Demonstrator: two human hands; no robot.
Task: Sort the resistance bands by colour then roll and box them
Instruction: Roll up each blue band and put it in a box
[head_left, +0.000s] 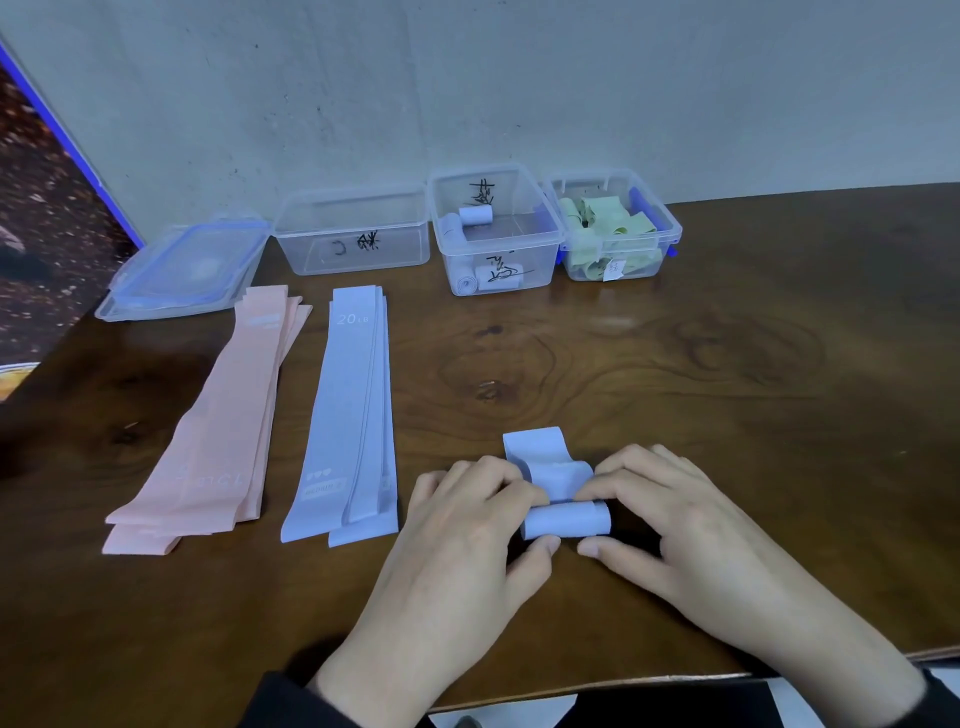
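Head camera is looking down on a pale blue band (563, 506), half rolled, lying near the front edge of a dark wooden table (675, 374). Its rolled part is sitting between both thumbs and the curled fingers, with the loose tail running away toward twelve o'clock. The left hand (462, 535) is pinching the roll's left end, and the right hand (670, 525) is pinching its right end, thumbs meeting just under the roll.

At nine o'clock from the roll, a stack of blue bands (345, 415) is lying flat, the top one reading "20 LB"; smaller print near its close end is too blurred to read. Further left, a stack of pink bands (218, 421) is lying alongside, its lettering too faint to read.

Along the far edge at twelve o'clock, three clear boxes are standing against a grey wall (467, 78): a left box (353, 234) with black marker writing, a middle box (493, 228) holding rolled blue bands and a scribbled label, and a right box (615, 226) holding green bands. At eleven o'clock, blue-clipped lids (182, 270) are resting stacked.
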